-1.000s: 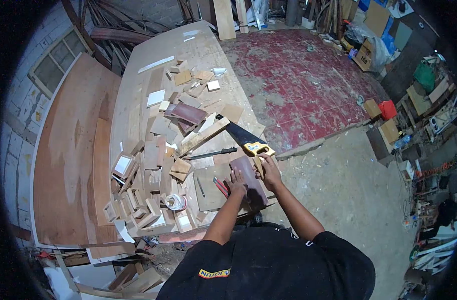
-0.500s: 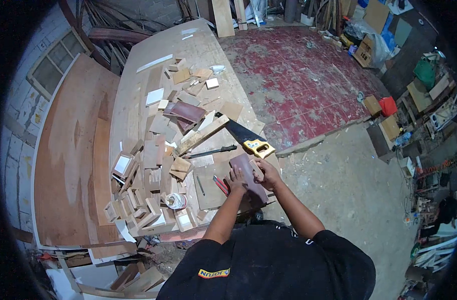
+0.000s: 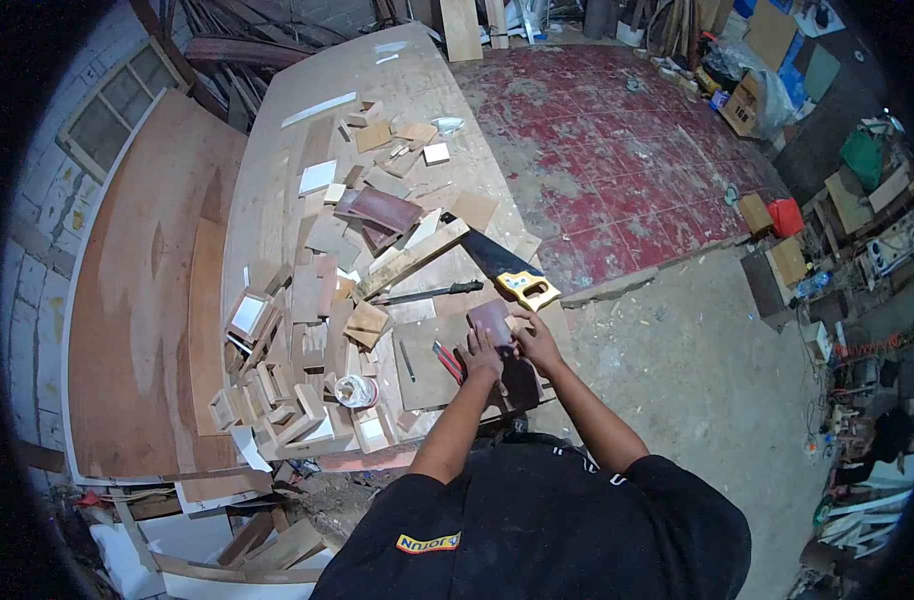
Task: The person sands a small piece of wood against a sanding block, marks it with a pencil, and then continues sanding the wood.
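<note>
A reddish-brown board (image 3: pixel 491 316) lies near the front edge of the workbench, its lower part in dark shadow. My left hand (image 3: pixel 482 360) rests on it with the fingers stretched out. At the board's right side, my right hand (image 3: pixel 539 346) is closed around a small pale wooden block (image 3: pixel 513 325), mostly hidden by the fingers. Left of my left hand lie a red-and-black cutter-like tool (image 3: pixel 448 360) and a pencil (image 3: pixel 407 361). Beyond the hands is a handsaw (image 3: pixel 499 265) with a yellow-and-black handle.
A long wooden strip (image 3: pixel 412 260) and a dark rod-like tool (image 3: pixel 432 293) lie across the workbench (image 3: pixel 267 190). Wood offcuts and small wooden frames (image 3: pixel 299 415) crowd its left side, beside a white tub (image 3: pixel 355 391). A large plywood panel (image 3: pixel 137 300) leans at left.
My right hand has shifted slightly on the small block along the board's right side. The left hand stays on the board. The whole view has shifted a little.
</note>
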`<action>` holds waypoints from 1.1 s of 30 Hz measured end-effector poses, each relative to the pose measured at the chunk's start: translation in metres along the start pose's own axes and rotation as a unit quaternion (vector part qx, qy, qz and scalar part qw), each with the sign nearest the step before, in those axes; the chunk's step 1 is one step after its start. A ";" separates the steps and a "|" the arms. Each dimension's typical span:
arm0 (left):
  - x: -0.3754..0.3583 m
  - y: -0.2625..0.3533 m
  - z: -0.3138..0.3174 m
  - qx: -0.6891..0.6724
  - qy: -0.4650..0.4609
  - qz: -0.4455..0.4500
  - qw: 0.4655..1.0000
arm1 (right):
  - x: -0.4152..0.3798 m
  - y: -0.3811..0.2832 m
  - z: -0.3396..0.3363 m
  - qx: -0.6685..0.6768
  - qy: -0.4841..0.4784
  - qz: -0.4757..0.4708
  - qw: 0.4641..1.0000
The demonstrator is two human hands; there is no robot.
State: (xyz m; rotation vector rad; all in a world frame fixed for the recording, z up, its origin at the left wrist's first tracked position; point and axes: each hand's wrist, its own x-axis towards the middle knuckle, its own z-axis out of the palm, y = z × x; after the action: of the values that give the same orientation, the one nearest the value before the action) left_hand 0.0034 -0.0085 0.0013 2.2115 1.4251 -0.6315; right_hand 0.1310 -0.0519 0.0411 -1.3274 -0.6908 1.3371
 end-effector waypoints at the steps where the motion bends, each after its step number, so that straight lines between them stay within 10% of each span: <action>1: 0.002 0.001 0.001 0.000 -0.003 -0.006 1.000 | 0.003 0.007 -0.001 -0.100 0.038 -0.048 0.993; 3: 0.010 -0.001 0.009 -0.012 0.001 -0.007 1.000 | 0.012 0.021 -0.001 -0.199 0.073 -0.094 0.973; 5: 0.009 -0.002 0.009 -0.023 0.006 -0.007 1.000 | 0.017 0.026 0.001 -0.378 0.127 -0.330 0.856; 11: -0.009 0.001 -0.010 0.027 -0.025 0.002 0.999 | 0.019 0.008 0.025 -0.587 0.030 -0.156 0.794; 33: -0.012 -0.001 -0.012 0.069 -0.071 0.020 0.995 | 0.042 0.017 0.037 -0.634 0.024 -0.151 0.758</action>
State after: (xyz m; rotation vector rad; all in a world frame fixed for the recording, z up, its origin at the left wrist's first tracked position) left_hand 0.0002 -0.0096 0.0177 2.2432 1.2973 -0.8796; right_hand 0.1000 -0.0073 0.0200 -2.1127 -1.8650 0.4249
